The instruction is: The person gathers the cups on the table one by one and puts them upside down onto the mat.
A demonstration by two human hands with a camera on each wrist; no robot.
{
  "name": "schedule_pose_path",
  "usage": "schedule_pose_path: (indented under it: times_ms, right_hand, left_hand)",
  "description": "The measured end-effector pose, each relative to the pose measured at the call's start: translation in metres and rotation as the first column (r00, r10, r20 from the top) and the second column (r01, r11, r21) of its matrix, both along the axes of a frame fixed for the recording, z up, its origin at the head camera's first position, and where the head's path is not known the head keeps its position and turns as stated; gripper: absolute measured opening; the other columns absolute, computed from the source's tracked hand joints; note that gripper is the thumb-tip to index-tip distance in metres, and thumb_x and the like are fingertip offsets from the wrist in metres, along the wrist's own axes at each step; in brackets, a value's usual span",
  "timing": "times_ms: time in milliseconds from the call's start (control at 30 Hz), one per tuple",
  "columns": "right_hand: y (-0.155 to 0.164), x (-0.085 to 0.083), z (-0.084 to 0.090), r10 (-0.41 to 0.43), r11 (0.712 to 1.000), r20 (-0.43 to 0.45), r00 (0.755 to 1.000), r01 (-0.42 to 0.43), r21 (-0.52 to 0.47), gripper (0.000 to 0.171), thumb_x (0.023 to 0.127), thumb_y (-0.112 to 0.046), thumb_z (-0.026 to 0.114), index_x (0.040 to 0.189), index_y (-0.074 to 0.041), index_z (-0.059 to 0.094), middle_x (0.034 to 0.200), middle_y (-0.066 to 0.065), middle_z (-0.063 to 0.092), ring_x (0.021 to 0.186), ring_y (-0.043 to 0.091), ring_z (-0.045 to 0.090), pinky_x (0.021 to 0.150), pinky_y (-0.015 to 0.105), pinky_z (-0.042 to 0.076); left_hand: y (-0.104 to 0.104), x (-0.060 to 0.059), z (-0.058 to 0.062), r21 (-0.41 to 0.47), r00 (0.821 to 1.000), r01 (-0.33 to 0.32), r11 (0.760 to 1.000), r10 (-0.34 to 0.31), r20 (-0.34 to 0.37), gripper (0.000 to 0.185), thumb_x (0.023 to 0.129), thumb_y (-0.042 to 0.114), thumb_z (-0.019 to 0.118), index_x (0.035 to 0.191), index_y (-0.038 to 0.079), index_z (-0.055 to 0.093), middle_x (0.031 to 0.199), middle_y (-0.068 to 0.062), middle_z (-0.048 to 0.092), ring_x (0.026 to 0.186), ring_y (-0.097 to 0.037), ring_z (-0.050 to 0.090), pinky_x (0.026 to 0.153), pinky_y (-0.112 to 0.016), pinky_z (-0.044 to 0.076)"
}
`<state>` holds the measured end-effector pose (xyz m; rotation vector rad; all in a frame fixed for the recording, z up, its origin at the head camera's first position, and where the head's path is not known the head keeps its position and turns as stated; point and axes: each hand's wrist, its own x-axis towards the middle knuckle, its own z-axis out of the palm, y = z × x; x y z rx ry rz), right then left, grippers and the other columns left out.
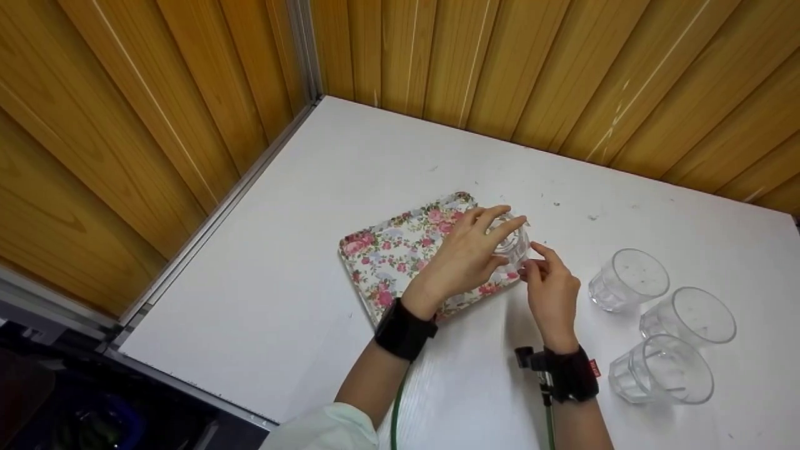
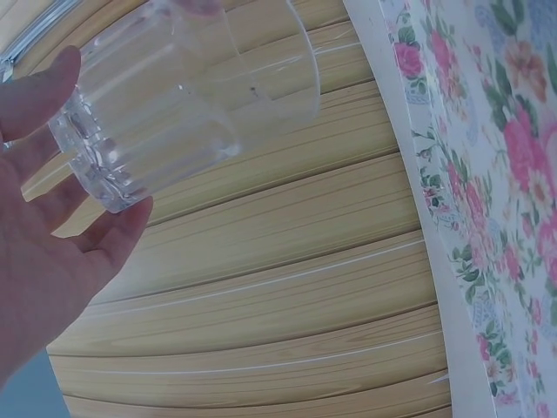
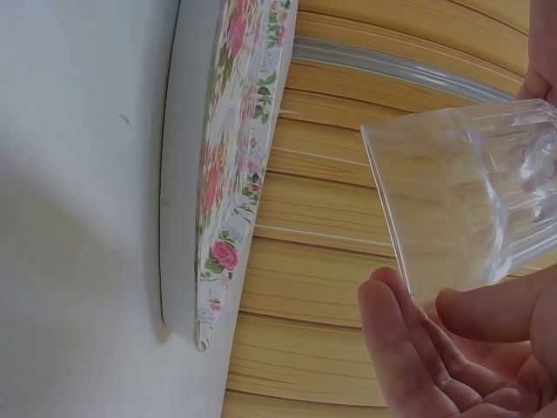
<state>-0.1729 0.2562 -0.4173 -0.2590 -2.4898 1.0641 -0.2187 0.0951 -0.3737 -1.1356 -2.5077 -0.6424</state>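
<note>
A clear drinking glass [image 1: 516, 250] is upside down over the right end of a flower-patterned tray [image 1: 394, 256]. Around its thick base, the fingers and thumb of my left hand [image 1: 465, 253] hold it. My right hand [image 1: 553, 290] pinches the glass at its rim, thumb on one side and fingers on the other. In the left wrist view the glass [image 2: 191, 96] shows its faceted base by the left fingertips. The right wrist view has the glass rim apart from the tray [image 3: 248, 174], with the right thumb and fingertips at the rim's lower edge.
Three more clear glasses stand upright in a cluster on the right of the white table [image 1: 262, 300]: a far one [image 1: 628, 281], a middle one [image 1: 687, 317] and a near one [image 1: 661, 370]. Wood-patterned walls [image 1: 500, 69] border the back and left. Green cables run from the wrist straps.
</note>
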Motion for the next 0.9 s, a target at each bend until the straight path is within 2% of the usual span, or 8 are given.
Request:
schedule_pose_path:
  times_ms: [467, 633, 900]
  right_hand:
    - [-0.0017, -0.0002, -0.001, 0.022, 1.0, -0.007, 1.0, -0.022, -0.017, 0.028, 0.088, -0.004, 0.054, 0.116, 0.001, 0.058, 0.084, 0.02, 0.068, 0.069, 0.029, 0.067, 0.05, 0.003, 0.035]
    - [-0.0017, -0.0004, -0.0015, 0.022, 0.999, 0.001, 1.0, -0.022, -0.024, 0.028, 0.089, -0.004, 0.054, 0.115, 0.002, 0.058, 0.084, 0.021, 0.068, 0.069, 0.03, 0.067, 0.05, 0.003, 0.036]
    - [-0.002, -0.0005, -0.0008, 0.029, 1.0, 0.018, 0.999, -0.029, -0.012, 0.028, 0.088, -0.005, 0.055, 0.116, 0.002, 0.058, 0.085, 0.02, 0.068, 0.068, 0.028, 0.067, 0.05, 0.009, 0.039]
  left_hand:
    - [0.0008, -0.0003, -0.0001, -0.018, 0.999, -0.015, 1.0, 0.015, -0.03, 0.059, 0.083, 0.031, 0.065, 0.136, 0.02, 0.041, 0.138, -0.006, 0.04, 0.121, -0.024, 0.042, 0.102, -0.035, 0.035]
    - [0.0014, -0.0006, 0.0, -0.015, 1.0, -0.012, 1.0, 0.011, -0.021, 0.059, 0.083, 0.03, 0.065, 0.136, 0.02, 0.041, 0.139, -0.006, 0.04, 0.121, -0.024, 0.041, 0.104, -0.035, 0.033]
    - [0.0013, -0.0007, 0.0001, -0.029, 1.0, -0.015, 0.999, 0.015, -0.01, 0.06, 0.083, 0.031, 0.064, 0.137, 0.02, 0.04, 0.14, -0.006, 0.039, 0.122, -0.025, 0.041, 0.105, -0.035, 0.032]
